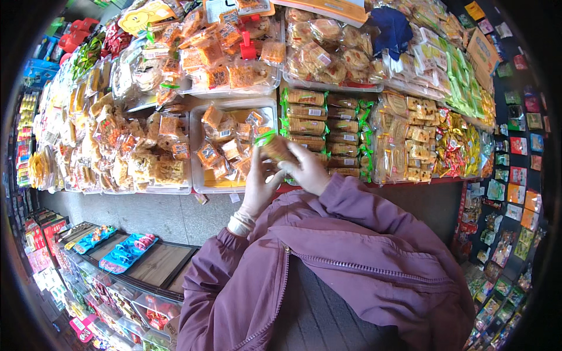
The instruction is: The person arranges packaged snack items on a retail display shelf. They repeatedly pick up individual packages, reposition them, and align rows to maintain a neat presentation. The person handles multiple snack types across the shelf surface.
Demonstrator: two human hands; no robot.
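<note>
A roll of round biscuits (277,148) in transparent wrap with green ends is held tilted in front of me. My right hand (307,169), in a pale glove, grips the lower right part of the roll. The gloved fingers of my left hand (261,182) touch its upper left end, by the green wrap. Just beyond the hands, similar biscuit rolls (306,112) lie stacked in two columns. To the left, a translucent plastic tub (192,147) holds loose small snack packets (213,116) on a yellow base.
Heaped bagged snacks (149,140) cover the left of the display. Round wrapped cakes (347,48) fill a bin at the back; a dark blue cloth or bag (390,31) lies beside it. Behind me at left, a low shelf unit (153,267) bears blue trays (128,253). Grey floor (153,215) lies between.
</note>
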